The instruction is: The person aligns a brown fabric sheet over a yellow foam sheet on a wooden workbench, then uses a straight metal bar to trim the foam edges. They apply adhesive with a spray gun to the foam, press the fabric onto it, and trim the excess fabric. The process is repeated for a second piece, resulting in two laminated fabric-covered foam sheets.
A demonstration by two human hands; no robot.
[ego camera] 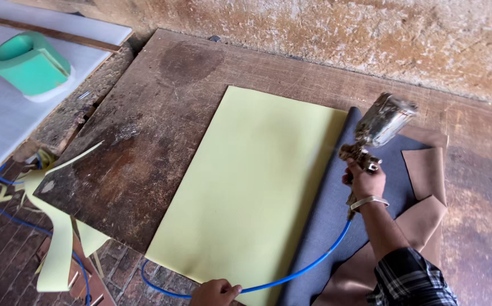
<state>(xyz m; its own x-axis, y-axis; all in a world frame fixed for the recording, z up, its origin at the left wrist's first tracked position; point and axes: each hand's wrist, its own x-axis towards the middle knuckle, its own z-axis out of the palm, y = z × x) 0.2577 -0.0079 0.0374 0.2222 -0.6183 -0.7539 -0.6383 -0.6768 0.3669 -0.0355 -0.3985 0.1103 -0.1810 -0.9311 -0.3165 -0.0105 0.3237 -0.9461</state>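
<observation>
Your right hand [365, 180] is closed tight around the grip of the spray gun [377, 129], its metal cup tilted over the seam where the pale yellow sheet [251, 187] meets the dark grey sheet [336, 221]. Your left hand [215, 293] sits at the near edge of the yellow sheet, fingers curled around the blue hose [308, 269] — holding it off the work, by the look of it. The yellow sheet lies flat on the worn wooden board [155, 124], and I can't tell any wet coat on it, so I'd judge the spraying barely begun or just starting at the right edge — most of the surface looks uncovered. Brown pieces [427, 175] wait underneath the grey.
</observation>
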